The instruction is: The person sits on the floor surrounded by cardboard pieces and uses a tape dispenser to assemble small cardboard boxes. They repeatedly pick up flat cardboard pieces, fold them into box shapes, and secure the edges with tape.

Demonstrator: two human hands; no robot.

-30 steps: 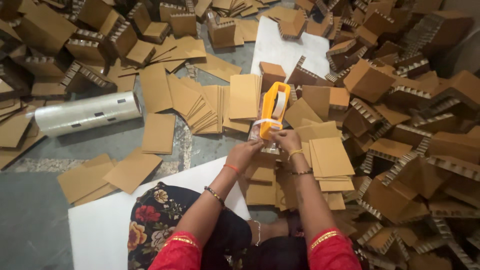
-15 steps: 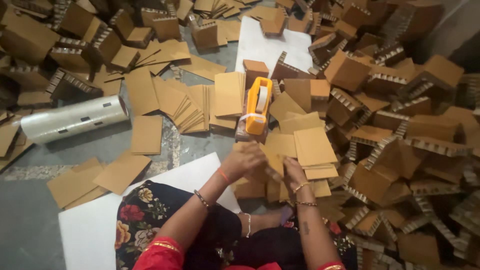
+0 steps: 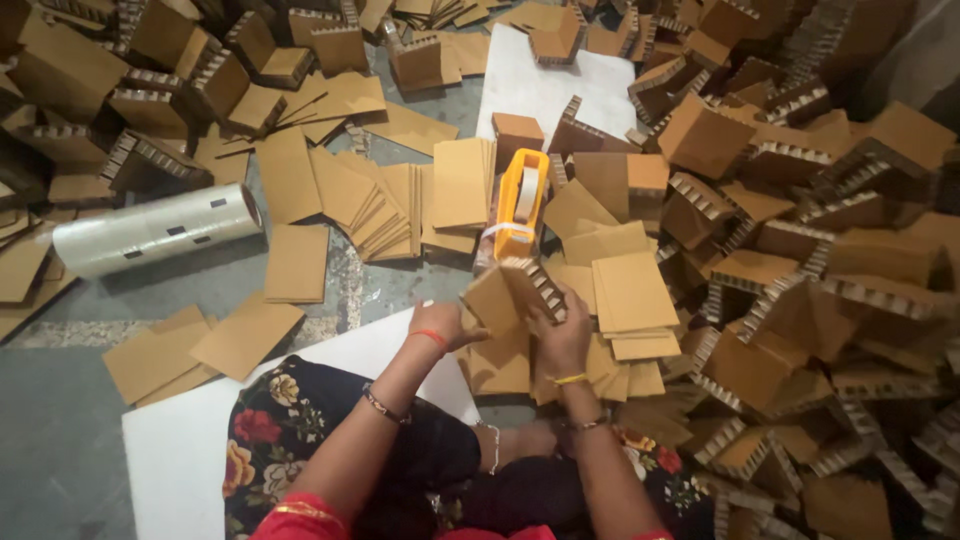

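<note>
Orange tape dispenser [image 3: 521,203] just beyond, flat cardboard sheets [image 3: 633,292] stacked at right, clear film roll [image 3: 155,229] well off to left; folded cardboard corner piece [image 3: 512,292] held over lap, left hand [image 3: 447,322] closed on its near edge, right hand [image 3: 560,333] clamped on its corrugated side.

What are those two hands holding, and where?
Both hands, left and right, hold a folded cardboard corner piece by its lower sides.
</note>
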